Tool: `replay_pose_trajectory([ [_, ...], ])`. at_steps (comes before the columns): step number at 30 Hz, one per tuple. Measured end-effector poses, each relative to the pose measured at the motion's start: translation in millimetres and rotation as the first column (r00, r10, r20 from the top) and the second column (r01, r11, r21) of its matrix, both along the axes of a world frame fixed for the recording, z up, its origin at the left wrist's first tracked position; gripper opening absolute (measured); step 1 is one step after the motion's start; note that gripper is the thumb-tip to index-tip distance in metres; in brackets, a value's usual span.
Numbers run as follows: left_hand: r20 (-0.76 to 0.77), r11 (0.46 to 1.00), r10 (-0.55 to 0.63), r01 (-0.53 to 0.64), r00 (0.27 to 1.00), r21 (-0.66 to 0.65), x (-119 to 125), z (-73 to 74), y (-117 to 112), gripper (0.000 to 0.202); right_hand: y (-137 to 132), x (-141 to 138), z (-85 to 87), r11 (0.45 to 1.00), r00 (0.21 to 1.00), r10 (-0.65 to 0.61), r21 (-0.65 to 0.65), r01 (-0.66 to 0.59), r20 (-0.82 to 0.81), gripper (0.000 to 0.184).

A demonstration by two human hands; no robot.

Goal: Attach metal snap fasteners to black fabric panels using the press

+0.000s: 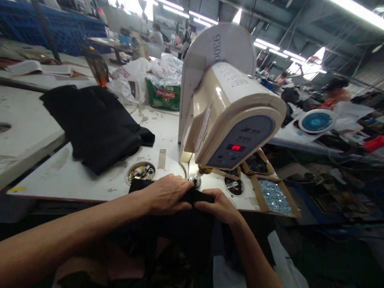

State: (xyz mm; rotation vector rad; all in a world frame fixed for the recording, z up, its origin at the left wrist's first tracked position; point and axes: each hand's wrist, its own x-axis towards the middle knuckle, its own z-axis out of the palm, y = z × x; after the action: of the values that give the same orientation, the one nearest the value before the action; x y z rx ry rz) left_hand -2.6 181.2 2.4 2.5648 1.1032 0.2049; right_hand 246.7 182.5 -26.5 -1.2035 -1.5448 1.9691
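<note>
Black fabric (186, 228) hangs over the table's front edge, gripped by both hands. My left hand (169, 194) is closed on its upper left part, fingertips close to the round metal die (195, 180) of the machine. On the right, my right hand (220, 204) pinches the same fabric between thumb and fingers. The thumbs point towards each other, a small gap apart. Above the die stands the beige snap-fastening machine (237, 116) with a red lit number display. A pile of black fabric pieces (99, 124) lies to the left on the white table.
A recessed cup (140, 172) of metal parts sits left of the machine, another cup (234, 186) on its right. Open boxes hold small silvery parts (274, 196) and black parts (256, 165). Behind are plastic bags (135, 78), a green carton (163, 94) and a fan (317, 121).
</note>
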Motion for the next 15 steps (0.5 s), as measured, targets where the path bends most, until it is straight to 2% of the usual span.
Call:
replay_pose_trajectory([
  [3, 0.174, 0.987, 0.071, -0.044, 0.982, -0.154, -1, -10.5, -11, 0.049, 3, 0, -1.1, 0.999, 0.999, 0.024, -0.048, -0.025, -0.034, 0.037],
  [7, 0.272, 0.944, 0.054, 0.039, 0.961, -0.326, -9, -13.4, -5, 0.05, 9, 1, -0.5, 0.993, 0.995, 0.094, -0.067, -0.097, -0.039, 0.034],
  [10, 0.322, 0.884, 0.075, 0.087, 0.944, -0.46, -13, -4.9, 20, 0.041, 20, 1, -3.5, 0.996, 0.997, 0.076, -0.047, -0.076, -0.016, 0.035],
  [12, 0.29, 0.845, 0.084, 0.086, 0.953, -0.527, -12, 2.4, 43, 0.036, 29, 0, -6.9, 0.999, 0.999, 0.034, -0.012, -0.034, -0.005, 0.037],
  [15, 0.233, 0.829, 0.098, 0.05, 0.967, -0.557, -8, 7.9, 73, 0.032, 42, -2, -12.2, 0.998, 0.997, -0.053, 0.02, 0.054, -0.058, 0.037],
])
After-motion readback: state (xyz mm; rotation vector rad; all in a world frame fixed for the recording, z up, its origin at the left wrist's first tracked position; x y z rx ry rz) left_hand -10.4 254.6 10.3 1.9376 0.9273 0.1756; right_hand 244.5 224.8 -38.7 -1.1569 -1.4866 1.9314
